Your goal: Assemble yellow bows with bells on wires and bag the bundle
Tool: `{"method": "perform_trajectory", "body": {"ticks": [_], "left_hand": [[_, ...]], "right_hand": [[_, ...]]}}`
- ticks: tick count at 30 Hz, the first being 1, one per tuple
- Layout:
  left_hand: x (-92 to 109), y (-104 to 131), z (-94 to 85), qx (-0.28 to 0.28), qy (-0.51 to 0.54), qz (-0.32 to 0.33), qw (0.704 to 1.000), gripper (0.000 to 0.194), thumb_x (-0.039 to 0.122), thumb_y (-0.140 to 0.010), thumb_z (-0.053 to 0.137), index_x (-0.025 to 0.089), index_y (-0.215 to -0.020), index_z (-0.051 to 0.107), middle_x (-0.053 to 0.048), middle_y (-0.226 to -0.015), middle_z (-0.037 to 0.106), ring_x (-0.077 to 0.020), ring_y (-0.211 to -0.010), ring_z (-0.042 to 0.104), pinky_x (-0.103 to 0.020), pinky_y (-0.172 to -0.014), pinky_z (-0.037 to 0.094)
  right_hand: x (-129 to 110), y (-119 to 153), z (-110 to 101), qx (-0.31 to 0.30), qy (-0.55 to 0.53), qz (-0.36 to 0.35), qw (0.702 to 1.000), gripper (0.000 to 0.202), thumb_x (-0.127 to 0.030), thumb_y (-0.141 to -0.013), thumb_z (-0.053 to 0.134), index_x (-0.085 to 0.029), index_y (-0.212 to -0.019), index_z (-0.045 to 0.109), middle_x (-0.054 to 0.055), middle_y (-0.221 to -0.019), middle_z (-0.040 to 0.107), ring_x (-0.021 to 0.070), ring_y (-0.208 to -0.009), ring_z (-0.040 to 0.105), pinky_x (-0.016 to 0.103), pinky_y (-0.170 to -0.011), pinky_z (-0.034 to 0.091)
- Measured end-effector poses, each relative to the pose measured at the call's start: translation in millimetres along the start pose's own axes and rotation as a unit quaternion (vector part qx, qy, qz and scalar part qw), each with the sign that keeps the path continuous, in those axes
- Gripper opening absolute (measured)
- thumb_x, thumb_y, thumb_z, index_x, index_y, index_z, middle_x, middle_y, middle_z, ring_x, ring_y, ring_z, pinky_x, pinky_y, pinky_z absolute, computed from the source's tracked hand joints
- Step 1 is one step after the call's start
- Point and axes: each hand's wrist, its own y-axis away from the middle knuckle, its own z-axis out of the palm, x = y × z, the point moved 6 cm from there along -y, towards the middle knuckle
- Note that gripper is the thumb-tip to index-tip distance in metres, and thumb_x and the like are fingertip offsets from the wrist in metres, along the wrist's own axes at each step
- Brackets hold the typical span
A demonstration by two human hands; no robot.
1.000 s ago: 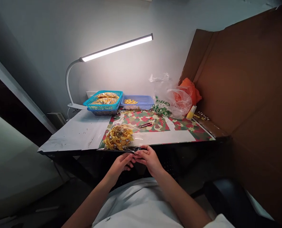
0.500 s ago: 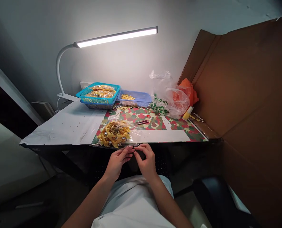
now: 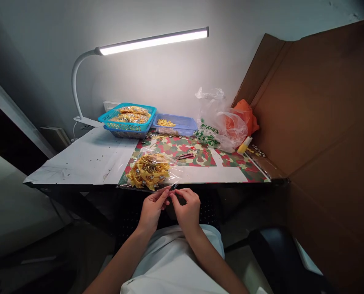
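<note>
A clear plastic bag (image 3: 175, 174) lies at the table's front edge, its near corner reaching over it. Inside is a bundle of gold ribbon bows (image 3: 149, 169) with small silver balls among them. My left hand (image 3: 150, 209) is closed, thumb against fingers, on the bag's near right edge. Close beside it, my right hand (image 3: 187, 207) pinches the same edge between thumb and forefinger. The fingertips nearly meet, and a small dark gap shows between them. The bag's exact fold under the fingers is too small to make out.
Behind stand a turquoise basket (image 3: 105, 120) of bagged gold pieces and a blue basket (image 3: 186, 124) with yellow bits. Pink-handled scissors or snips (image 3: 184, 156) lie on the patterned sheet. Plastic bags (image 3: 227, 126) and a cardboard wall (image 3: 319, 110) flank the right; a lamp (image 3: 152, 41) hangs above.
Both hands stay pinched together at the bag's edge, with small finger shifts. The bag's right corner has lifted slightly toward the fingertips. The view has tilted a little.
</note>
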Motion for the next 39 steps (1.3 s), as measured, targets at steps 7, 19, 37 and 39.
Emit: {"method": "perform_trajectory", "body": {"ticks": [7,19,37,39], "left_hand": [[0.4,0.2,0.5,0.005,-0.014,0.021,1.000,0.057,0.049,-0.045,0.089,0.013,-0.088,0.078,-0.009,-0.074,0.076,-0.0069,-0.050,0.047,-0.020,-0.049,0.039],[2.9,0.4,0.2,-0.008,-0.032,0.031,0.999,0.055,0.049,-0.052,0.086,0.012,-0.092,0.077,-0.012,-0.080,0.078,-0.0078,-0.050,0.046,-0.021,-0.050,0.039],[-6.1,-1.5,-3.5,0.016,-0.040,-0.012,0.999,0.064,0.057,-0.044,0.086,0.016,-0.092,0.077,-0.005,-0.073,0.072,-0.0127,-0.064,0.056,-0.019,-0.052,0.035],[-6.7,-1.6,-4.2,0.016,-0.045,-0.015,0.999,0.065,0.058,-0.044,0.086,0.016,-0.093,0.077,-0.006,-0.078,0.073,-0.0142,-0.069,0.058,-0.019,-0.054,0.036]], "right_hand": [[-4.2,-2.2,0.1,-0.006,0.018,-0.006,1.000,0.015,-0.015,-0.085,0.059,-0.020,-0.078,0.071,0.000,-0.078,0.071,0.0162,-0.076,0.064,0.034,-0.085,0.040],[0.3,-12.8,-7.2,0.001,0.037,-0.010,0.999,0.012,-0.015,-0.080,0.056,-0.017,-0.070,0.062,0.001,-0.069,0.064,0.0149,-0.065,0.057,0.030,-0.069,0.039],[0.7,-6.6,2.2,-0.018,-0.024,0.045,0.999,0.010,-0.022,-0.078,0.063,-0.018,-0.076,0.072,0.006,-0.076,0.074,0.0208,-0.070,0.067,0.033,-0.069,0.050],[0.4,-7.6,4.3,-0.032,-0.034,0.045,0.998,0.012,-0.020,-0.079,0.061,-0.018,-0.075,0.073,0.006,-0.074,0.074,0.0203,-0.068,0.067,0.032,-0.068,0.051]]}}
